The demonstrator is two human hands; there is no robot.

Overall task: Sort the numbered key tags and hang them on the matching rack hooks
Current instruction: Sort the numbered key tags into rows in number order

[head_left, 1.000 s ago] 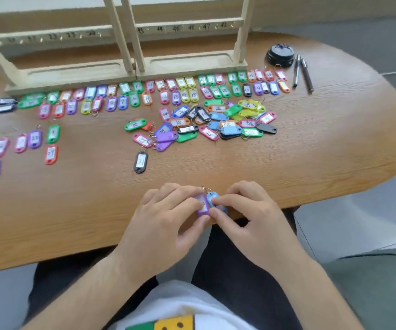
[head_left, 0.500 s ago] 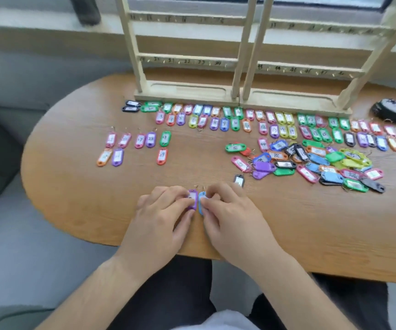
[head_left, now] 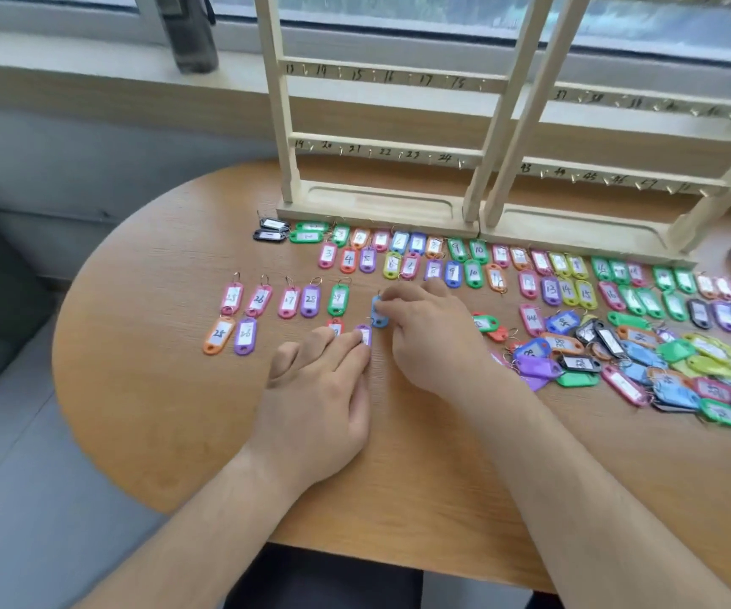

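My left hand (head_left: 317, 389) rests on the wooden table (head_left: 144, 389), its fingertips pressing a purple key tag (head_left: 364, 335) flat. My right hand (head_left: 432, 331) pinches a blue key tag (head_left: 379, 313) against the table just right of the green tag marked 29 (head_left: 338, 298). A short row of tags 25 to 29 (head_left: 271, 301) lies to the left, with an orange tag (head_left: 218, 335) and a purple tag (head_left: 246, 336) below it. Two wooden racks (head_left: 381, 147) with numbered hooks stand at the back, their hooks bare.
Rows of sorted tags (head_left: 465, 261) lie along the rack bases. A loose heap of mixed tags (head_left: 645, 362) sits to the right. Two black tags (head_left: 271, 229) lie at the rack's left foot. A dark bottle (head_left: 192, 33) stands on the sill.
Both hands have slid forward and left across the table, carrying the purple and blue tags from the near edge up to the 25-29 row. The view has swung left and upward.
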